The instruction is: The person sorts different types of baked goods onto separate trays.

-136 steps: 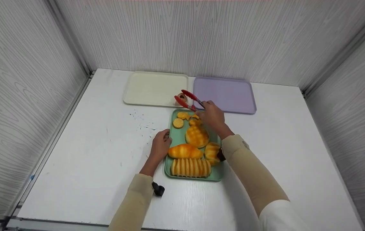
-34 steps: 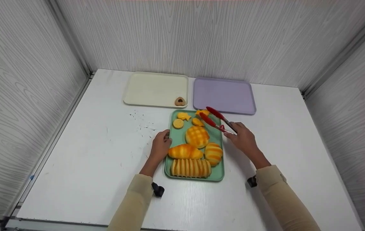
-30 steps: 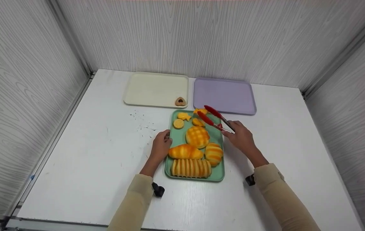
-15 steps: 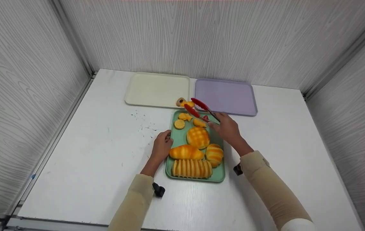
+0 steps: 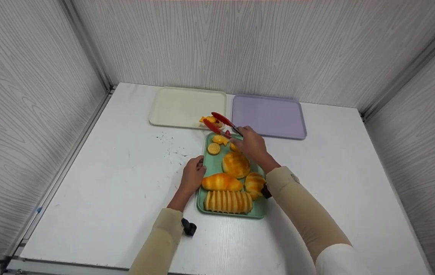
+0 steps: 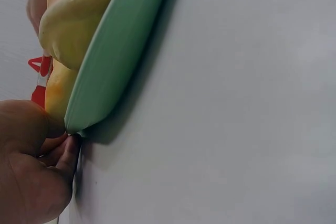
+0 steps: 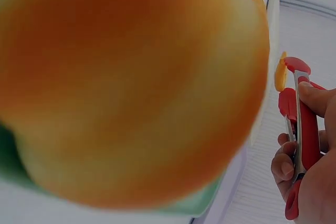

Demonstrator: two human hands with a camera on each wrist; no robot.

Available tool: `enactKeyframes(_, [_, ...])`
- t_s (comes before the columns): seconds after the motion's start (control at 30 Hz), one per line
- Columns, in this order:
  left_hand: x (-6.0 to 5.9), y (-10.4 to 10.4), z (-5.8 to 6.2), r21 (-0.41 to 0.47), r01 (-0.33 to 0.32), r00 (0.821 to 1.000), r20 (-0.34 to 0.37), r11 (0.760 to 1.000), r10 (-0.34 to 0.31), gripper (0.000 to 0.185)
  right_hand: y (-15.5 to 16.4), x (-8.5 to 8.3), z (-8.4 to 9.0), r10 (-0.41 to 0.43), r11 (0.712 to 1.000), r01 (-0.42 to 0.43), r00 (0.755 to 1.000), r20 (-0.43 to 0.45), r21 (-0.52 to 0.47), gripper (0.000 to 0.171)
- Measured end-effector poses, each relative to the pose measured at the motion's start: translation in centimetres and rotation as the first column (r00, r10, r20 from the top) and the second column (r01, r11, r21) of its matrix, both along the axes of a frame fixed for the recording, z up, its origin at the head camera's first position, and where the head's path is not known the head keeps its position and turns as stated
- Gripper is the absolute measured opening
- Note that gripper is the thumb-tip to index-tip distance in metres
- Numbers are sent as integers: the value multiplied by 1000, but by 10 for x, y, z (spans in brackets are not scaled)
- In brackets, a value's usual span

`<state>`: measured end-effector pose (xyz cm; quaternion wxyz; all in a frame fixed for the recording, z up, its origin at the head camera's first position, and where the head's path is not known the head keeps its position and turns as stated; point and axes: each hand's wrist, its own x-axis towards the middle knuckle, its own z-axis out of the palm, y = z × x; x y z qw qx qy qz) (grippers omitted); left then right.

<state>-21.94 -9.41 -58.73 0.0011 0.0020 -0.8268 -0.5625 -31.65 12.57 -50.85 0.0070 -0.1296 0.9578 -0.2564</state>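
My left hand [image 5: 193, 175] pinches the left rim of the green tray [image 5: 212, 163], thumb above and fingers below in the left wrist view. My right hand [image 5: 253, 146] grips red-tipped tongs [image 7: 308, 135] around their handles. At the tong tips is an orange fish-shaped piece [image 7: 281, 78], over the front right corner of the cream tray [image 5: 185, 105]. A brown triangular cookie [image 5: 219, 124] there is partly covered by the tongs. Still on the green tray are another fish-shaped piece [image 5: 220, 140], a round biscuit [image 5: 213, 149] and several toy breads [image 5: 228, 202].
A purple tray [image 5: 270, 116] lies to the right of the cream one, against the back wall. My right forearm crosses the green tray's right edge, close by a striped bun [image 5: 254, 182]. Walls close in the white table [image 5: 114, 183] at the back and sides.
The triangular cookie was left on the cream tray. My right hand drew back, picked up a fish-shaped piece from the green tray with the tongs, and carried it left and forward. Left hand stayed put.
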Motion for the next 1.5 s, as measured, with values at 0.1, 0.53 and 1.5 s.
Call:
enactKeyframes(0.1, [0, 0, 1, 7, 2, 1000, -1, 1000, -2, 42, -7, -3, -3, -9, 1000, 9, 1000, -4, -15, 56])
enactKeyframes(0.53, [0, 0, 1, -17, 2, 1000, 3, 1000, -2, 41, -32, -13, -7, -24, 1000, 24, 999, 34, -10, 50])
enactKeyframes(1.5, [0, 0, 0, -15, 10, 1000, 3, 1000, -10, 41, -14, -1, 2, -1, 1000, 2, 999, 40, -32, 54])
